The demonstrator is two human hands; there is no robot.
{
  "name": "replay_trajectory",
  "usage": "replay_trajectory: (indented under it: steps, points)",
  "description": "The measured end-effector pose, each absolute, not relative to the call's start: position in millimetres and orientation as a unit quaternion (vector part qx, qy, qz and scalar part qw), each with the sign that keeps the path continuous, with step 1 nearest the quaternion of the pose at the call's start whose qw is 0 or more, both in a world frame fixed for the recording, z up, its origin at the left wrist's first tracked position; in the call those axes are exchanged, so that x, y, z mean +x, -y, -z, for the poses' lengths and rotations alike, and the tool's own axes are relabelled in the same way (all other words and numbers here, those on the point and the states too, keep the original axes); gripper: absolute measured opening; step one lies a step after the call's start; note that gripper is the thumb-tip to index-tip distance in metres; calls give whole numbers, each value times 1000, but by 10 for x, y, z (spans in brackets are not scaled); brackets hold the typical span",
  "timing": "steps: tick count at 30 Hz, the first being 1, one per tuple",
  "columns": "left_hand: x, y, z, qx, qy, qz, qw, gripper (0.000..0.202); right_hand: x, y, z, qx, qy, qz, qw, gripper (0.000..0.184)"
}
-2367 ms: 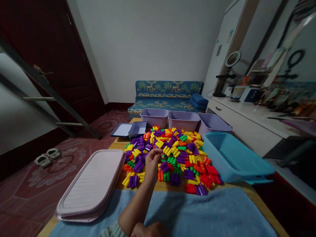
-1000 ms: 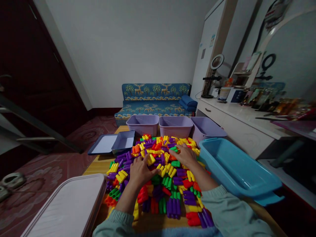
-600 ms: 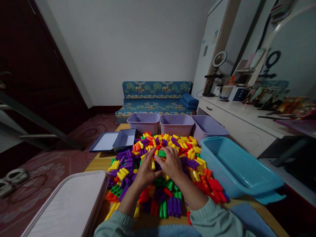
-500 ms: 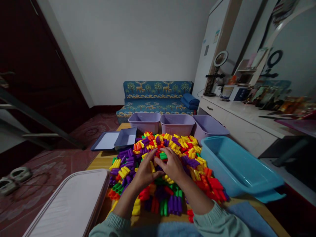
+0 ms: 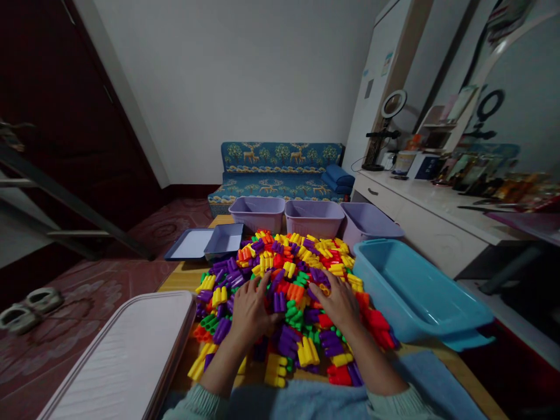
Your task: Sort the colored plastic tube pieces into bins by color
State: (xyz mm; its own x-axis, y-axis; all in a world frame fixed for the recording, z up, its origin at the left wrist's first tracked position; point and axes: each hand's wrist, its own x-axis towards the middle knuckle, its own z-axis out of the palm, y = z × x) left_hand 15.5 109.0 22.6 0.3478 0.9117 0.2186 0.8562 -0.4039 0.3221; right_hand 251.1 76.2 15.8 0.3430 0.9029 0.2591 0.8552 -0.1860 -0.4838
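A wide heap of plastic building blocks (image 5: 295,315), in yellow, purple, red, orange and green, covers the middle of the wooden table. My left hand (image 5: 254,306) rests on the left part of the heap, fingers spread, palm down over purple and yellow blocks. On the right part lies my right hand (image 5: 336,300), its fingers apart and touching blocks, near a yellow block (image 5: 324,289) with ring-shaped ends. Neither hand visibly grips a block; the undersides of both are hidden. Between the hands, green, orange and purple blocks show.
Three lilac bins (image 5: 314,218) line the table's far side. A blue bin (image 5: 420,291) stands at the right, a small grey-blue tray (image 5: 224,240) at the far left. A white lid (image 5: 126,356) lies near left. A blue cloth (image 5: 301,399) covers the near edge.
My hands have moved apart from close together over the heap's middle, the left one leftward and the right one rightward. Blocks between them have shifted and spread toward me.
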Motion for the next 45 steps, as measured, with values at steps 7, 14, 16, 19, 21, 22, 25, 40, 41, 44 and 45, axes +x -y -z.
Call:
replay_trajectory:
  steps: [7,14,16,19,21,22,25,40,41,44,45]
  points:
    - [374,-1506,-309,834,-430,-292,182,82,2278,-1158,-419,-728,571,-180,333,55]
    - [333,-1574,-234,771,-404,-443,214,57,2319,-1294,-370,-611,602,-226,462,49]
    - [279,-1515,-208,745,-438,-466,191,50,2386,-1241,-305,-619,606,-185,464,47]
    - [222,-1398,-157,776,-445,-411,177,49,2456,-1131,-186,-635,613,-126,454,50]
    - [214,-1327,-123,810,-442,-351,158,57,2469,-1065,-116,-639,619,-110,443,53]
    - [217,-1300,-110,821,-445,-327,146,62,2467,-1037,-92,-640,625,-107,434,55]
    - [235,-1261,-90,830,-462,-288,121,70,2446,-982,-77,-640,653,-89,395,59]
    - [202,-1285,-93,834,-474,-254,126,70,2722,-938,-336,-676,605,-69,415,19]
    - [203,-1282,-94,834,-473,-254,125,70,2753,-922,-339,-680,606,-84,404,19]
    - [214,-1269,-91,832,-474,-263,117,69,2769,-840,-342,-698,631,-113,319,15]
    - [218,-1265,-89,831,-476,-266,114,69,2750,-806,-339,-704,639,-115,289,15]
